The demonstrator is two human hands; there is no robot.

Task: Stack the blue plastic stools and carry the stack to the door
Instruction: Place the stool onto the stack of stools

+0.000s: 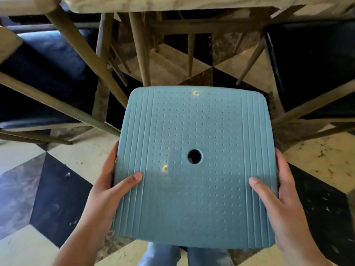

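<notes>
A: Head view. Where does the blue stool (194, 166) sit?

B: At centre, seat facing the camera, above the checkered floor (57, 189). Its far edge points to 12 o'clock, toward the wooden table legs (140, 50); a dark chair (311, 64) stands at 2 o'clock. Whether more stools are nested below cannot be told.

A: And the grip?

B: The left hand (109, 187) clasps the seat's 9 o'clock edge, the right hand (276, 191) its 3 o'clock edge. Each thumb lies on top; the fingers wrap the rim.

A: Which relation governs the coming move?

B: The seat lies squarely between the hands, equally near both, so lifting likely needs even effort. No door shows.

A: Hand pose?

B: Both forearms enter from 6 o'clock, palms facing inward.
</notes>
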